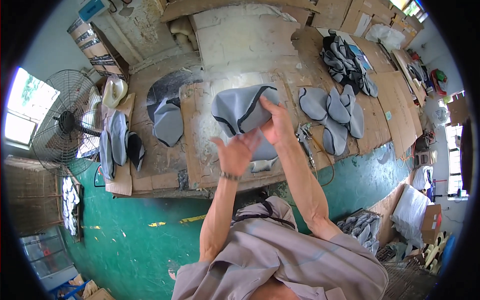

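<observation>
My right hand point(279, 122) grips the right edge of a grey fabric cover point(240, 107) with black trim, raised above the cardboard-topped table. Just below the cover's lower edge is my left hand point(236, 154), its thumb and fingers apart and slightly blurred. I cannot tell whether its fingertips touch the cloth. Underneath, another grey piece point(265, 149) is partly hidden by my hands. A metal spray gun point(304, 140) with a hose lies right of my right forearm. More grey covers rest to the right point(336, 135), and a single grey cover point(168, 122) lies to the left.
Several grey and black covers point(119, 137) lie at the table's left end, beside a cream moulded piece point(115, 92) and a standing fan point(66, 122). A heap of covers point(342, 57) sits at the far right. Cardboard sheets point(397, 110) line the right side.
</observation>
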`<action>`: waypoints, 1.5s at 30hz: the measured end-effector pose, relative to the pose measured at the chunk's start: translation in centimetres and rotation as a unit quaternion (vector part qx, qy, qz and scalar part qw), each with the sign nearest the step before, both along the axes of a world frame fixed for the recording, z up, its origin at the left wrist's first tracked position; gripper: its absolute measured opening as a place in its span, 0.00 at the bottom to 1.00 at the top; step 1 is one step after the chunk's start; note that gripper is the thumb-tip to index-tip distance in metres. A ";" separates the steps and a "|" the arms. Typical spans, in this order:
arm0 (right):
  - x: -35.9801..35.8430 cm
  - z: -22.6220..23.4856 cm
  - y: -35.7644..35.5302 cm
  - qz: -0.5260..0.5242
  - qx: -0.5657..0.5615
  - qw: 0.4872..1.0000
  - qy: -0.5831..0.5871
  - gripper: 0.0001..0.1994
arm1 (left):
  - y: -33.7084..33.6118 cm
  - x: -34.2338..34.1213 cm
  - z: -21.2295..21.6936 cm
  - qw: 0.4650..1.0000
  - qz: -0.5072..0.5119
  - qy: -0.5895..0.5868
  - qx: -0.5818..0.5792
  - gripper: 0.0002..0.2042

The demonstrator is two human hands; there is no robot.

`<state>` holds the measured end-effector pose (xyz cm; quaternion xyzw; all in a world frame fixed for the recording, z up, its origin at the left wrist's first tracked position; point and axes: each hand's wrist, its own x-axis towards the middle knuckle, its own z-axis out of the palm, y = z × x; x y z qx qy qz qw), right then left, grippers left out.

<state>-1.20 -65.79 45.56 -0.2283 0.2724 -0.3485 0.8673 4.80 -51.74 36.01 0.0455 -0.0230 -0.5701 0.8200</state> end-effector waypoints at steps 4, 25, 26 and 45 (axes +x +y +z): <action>-3.3 -1.7 -1.5 0.066 -0.025 0.997 0.015 0.12 | -1.6 4.7 -1.2 0.994 0.100 0.017 -0.047 0.38; -14.3 -21.1 -1.1 -0.007 0.013 0.946 0.325 0.09 | 4.5 -0.6 -15.5 0.890 0.046 -0.162 0.424 0.09; -13.6 -21.2 -2.5 -0.008 0.014 0.945 0.326 0.09 | 3.3 -0.1 -15.1 0.850 0.059 -0.217 0.477 0.08; -1.4 -16.7 2.1 0.000 -0.719 0.447 0.532 0.13 | 2.3 16.4 -19.3 0.342 0.420 -0.355 0.762 0.23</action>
